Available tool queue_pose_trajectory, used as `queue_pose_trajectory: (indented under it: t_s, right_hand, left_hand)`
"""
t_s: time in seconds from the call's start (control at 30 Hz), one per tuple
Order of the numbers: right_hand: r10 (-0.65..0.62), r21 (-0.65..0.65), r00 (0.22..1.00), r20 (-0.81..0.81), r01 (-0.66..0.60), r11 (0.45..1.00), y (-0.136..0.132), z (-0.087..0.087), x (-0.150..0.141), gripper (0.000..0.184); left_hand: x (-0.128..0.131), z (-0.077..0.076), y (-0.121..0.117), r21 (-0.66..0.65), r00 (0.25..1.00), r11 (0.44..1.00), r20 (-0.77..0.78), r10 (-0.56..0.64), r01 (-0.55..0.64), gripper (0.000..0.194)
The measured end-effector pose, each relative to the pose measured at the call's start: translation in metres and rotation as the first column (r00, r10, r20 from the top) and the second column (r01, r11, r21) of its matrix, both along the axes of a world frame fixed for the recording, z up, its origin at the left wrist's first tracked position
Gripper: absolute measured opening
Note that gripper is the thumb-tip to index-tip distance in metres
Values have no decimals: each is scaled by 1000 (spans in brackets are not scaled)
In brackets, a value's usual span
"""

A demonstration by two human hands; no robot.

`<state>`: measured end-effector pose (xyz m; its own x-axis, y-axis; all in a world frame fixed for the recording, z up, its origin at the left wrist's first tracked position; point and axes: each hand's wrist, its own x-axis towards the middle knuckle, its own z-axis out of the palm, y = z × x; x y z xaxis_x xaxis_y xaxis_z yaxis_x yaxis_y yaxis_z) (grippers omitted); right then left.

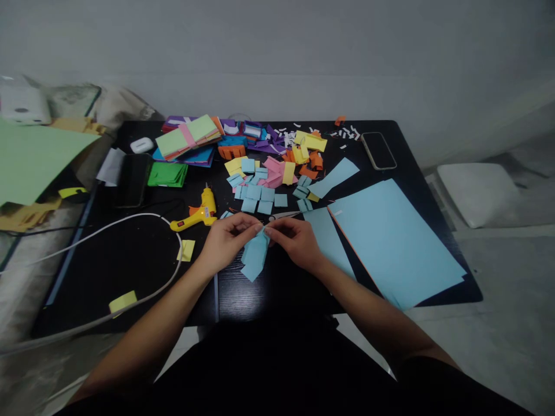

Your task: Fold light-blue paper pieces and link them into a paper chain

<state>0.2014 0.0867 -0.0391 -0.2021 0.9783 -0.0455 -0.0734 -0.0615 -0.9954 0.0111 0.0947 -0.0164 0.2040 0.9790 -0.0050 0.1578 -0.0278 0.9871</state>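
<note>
A strip of light blue paper [255,254] hangs down between my hands over the black table. My left hand [228,240] pinches its top edge between thumb and fingers. My right hand [297,238] pinches the same edge from the other side, the fingertips of both hands nearly touching. Just beyond the hands lie small folded light blue paper pieces [259,193]. Scissors [284,215] rest behind my right hand, their handles partly hidden. A yellow glue gun [197,214] lies to the left of my left hand.
Large light blue sheets [394,237] cover the table's right side. A phone [378,151] lies at the back right, a dark device [132,180] at the left. Stacked coloured paper [191,136] and scraps [284,138] fill the back. A white cable [176,277] loops across the left side.
</note>
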Motion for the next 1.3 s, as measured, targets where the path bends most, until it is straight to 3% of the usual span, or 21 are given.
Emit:
queue_pose_trajectory:
  t_s: [0.27, 0.43, 0.77, 0.9, 1.1, 1.3]
  right_hand:
    - [-16, -27, 1000, -26, 15, 1000, 4, -5, 2, 24]
    - [-46, 1, 999, -17, 46, 999, 7, -9, 3, 23]
    - [20, 57, 1000, 3, -21, 998, 3, -5, 4, 23]
    - [31, 50, 999, -35, -29, 998, 5, -4, 5, 18]
    - [47, -30, 990, -134, -51, 998, 7, -4, 6, 27]
    - [20, -7, 991, -134, -21, 1000, 8, -4, 6, 26]
  left_hand:
    - [-3, 0, 2, -5, 1000, 1000, -26, 0, 0, 26]
    - [-5, -6, 2, 16, 998, 999, 50, -30, 29, 25]
    - [-8, -14, -1, 85, 995, 991, -3, -99, 99, 11]
    - [-11, -9, -1, 195, 978, 961, -102, -180, 197, 12]
    - [-15, -1, -2, 380, 932, 862, -272, -241, 334, 26]
    - [-17, 1, -2, 389, 929, 864, -308, -204, 318, 24]
